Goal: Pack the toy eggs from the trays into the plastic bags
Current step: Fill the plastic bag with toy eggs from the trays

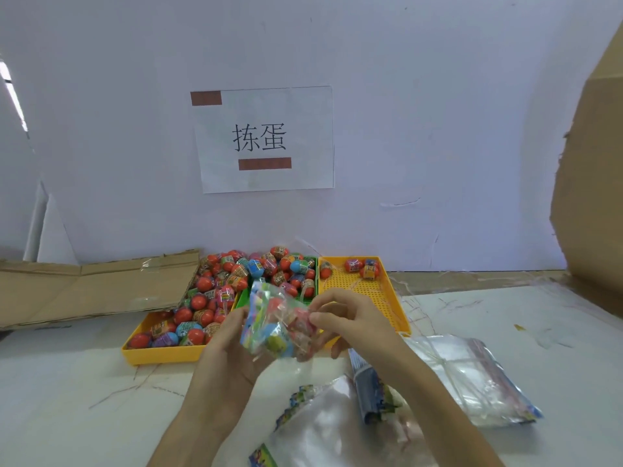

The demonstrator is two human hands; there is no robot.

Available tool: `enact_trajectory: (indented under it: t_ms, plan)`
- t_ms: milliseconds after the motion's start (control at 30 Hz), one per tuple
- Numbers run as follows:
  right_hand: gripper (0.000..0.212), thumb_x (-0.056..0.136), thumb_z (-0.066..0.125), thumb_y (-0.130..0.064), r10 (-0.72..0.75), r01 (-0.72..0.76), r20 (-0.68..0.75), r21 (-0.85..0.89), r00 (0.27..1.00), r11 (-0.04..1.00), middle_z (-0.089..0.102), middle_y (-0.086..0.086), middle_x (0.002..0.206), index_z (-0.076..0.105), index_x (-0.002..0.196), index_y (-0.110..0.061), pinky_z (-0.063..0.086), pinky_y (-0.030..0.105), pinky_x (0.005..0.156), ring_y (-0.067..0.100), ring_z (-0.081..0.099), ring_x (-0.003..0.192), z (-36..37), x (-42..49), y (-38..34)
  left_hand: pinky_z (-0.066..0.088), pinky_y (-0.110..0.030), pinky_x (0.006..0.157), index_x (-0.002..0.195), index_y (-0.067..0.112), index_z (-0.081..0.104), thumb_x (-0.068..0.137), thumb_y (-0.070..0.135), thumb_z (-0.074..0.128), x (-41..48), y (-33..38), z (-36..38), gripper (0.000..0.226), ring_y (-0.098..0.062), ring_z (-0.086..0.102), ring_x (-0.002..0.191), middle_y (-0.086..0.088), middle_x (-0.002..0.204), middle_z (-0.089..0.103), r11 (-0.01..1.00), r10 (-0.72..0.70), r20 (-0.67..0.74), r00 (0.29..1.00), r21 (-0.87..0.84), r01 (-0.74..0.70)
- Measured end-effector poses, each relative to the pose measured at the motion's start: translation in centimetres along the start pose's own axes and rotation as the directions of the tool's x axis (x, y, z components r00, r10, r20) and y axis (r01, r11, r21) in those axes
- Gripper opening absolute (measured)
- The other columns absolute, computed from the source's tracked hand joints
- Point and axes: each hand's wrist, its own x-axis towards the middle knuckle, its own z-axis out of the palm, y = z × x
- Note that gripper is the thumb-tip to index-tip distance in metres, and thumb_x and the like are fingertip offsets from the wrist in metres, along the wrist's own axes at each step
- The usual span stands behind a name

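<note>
A white table [84,382] fills the lower view, with flattened cardboard [84,288] lying at nine o'clock against the wall, where a paper sign [266,139] hangs at twelve. Three trays sit side by side at the table's middle. The left yellow tray [158,355] is heaped with eggs [199,301]; the green tray [243,299] between is also piled high. The right yellow tray [364,288] is almost bare, with only a few eggs at its far edge.

Empty bags [472,375] lie stacked at four o'clock, and more clear bags spread at six.

Over the trays' near edge, both hands hold a filled bag [276,328] in the air. The left hand [229,352] cups it from below and from nine o'clock, fingers curled round its side. The right hand [350,318] pinches the bag's top at three o'clock, thumb and fingertips closed on the film; whether it is sealing the mouth cannot be told.

The bag looks thin, soft and slippery, and the eggs inside are likely light, hard and apt to roll, so the load will shift. It is best supported under the bulge, with the mouth pinched at its strip.
</note>
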Motion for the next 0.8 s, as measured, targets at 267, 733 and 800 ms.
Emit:
enact_trajectory:
  t_ms: [267, 733, 800]
  plan:
    - [0.007, 0.089, 0.073, -0.02, -0.033, 0.121, -0.234, 0.374, 0.972, 0.92, 0.073, 0.003, 0.085, 0.07, 0.094, -0.016, 0.058, 0.029, 0.062, 0.024, 0.073, 0.076, -1.3, 0.0, -0.7, 0.064, -0.044, 0.07, 0.091, 0.01, 0.067, 0.102, 0.029, 0.046, 0.5, 0.2, -0.7, 0.031, -0.034, 0.074, 0.102, -0.017, 0.115, 0.074, 1.0, -0.01, -0.003, 1.0, -0.005, 0.01]
    - [0.009, 0.094, 0.063, -0.005, 0.262, -0.097, -0.337, 0.434, 0.904, 0.896, 0.067, 0.015, 0.099, 0.067, 0.1, 0.0, 0.06, 0.027, 0.065, 0.021, 0.072, 0.078, -12.8, 5.3, -1.8, 0.054, -0.03, 0.045, 0.093, -0.004, 0.068, 0.105, 0.018, 0.05, 0.5, -0.6, 1.4, 0.031, -0.03, 0.071, 0.059, -0.018, 0.085, 0.077, 0.799, -0.115, -0.08, 0.99, 0.584, 0.14]
    - [0.023, 0.098, 0.055, -0.003, 0.316, 0.177, -0.524, 0.69, 0.791, 0.702, 0.061, 0.021, 0.122, 0.058, 0.121, 0.003, 0.059, 0.035, 0.088, 0.03, 0.067, 0.109, -16.4, 5.7, -2.1, 0.054, -0.031, 0.048, 0.093, -0.004, 0.067, 0.105, 0.019, 0.05, 0.5, -0.7, 1.4, 0.031, -0.03, 0.071, 0.061, -0.017, 0.085, 0.077, 0.789, -0.128, -0.078, 0.989, 0.596, 0.15]
